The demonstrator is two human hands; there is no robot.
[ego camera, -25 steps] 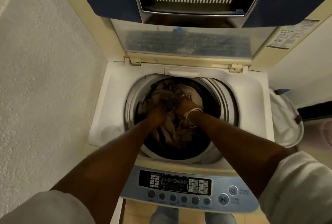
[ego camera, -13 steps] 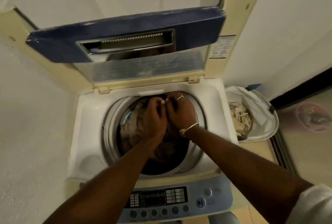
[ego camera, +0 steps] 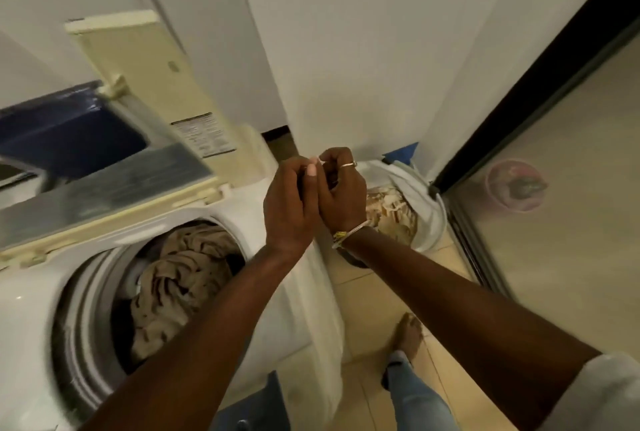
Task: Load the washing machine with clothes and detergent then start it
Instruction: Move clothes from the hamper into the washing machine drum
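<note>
Floor-side white fabric bag holds more clothes; tan garments fill the white washer; your left hand and right hand curl empty; detergent seems pending.

1. A white sticker sits on the cream side frame of the raised lid of the washing machine. It has a dark band across its top and rows of fine dark print below. The print is too blurred and small to read.
2. A small grey square mark sits higher up on the same cream frame. No letters or numbers can be made out in it.
3. No other text can be read.
</note>
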